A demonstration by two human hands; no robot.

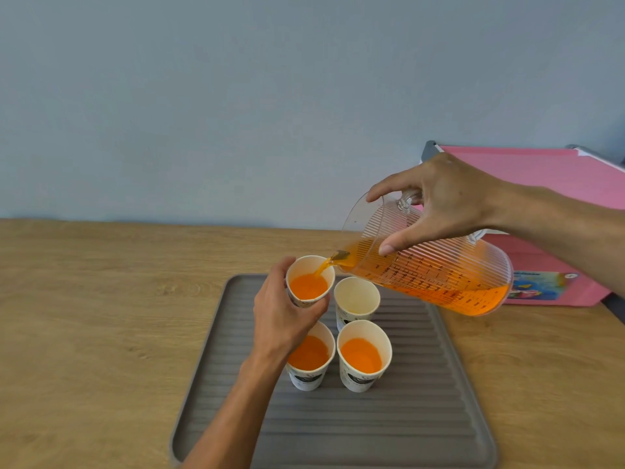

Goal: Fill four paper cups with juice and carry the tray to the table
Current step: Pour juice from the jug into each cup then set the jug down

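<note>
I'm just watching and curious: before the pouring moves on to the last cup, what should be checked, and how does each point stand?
1. Stream lands inside the held cup: ok.
2. Left hand has a grip around that cup: ok.
3. Right hand holds the jug securely: ok.
4. Juice left in the jug for one more cup: ok.
5. Empty cup upright on the tray: ok.
6. Two near cups filled: ok.
</note>
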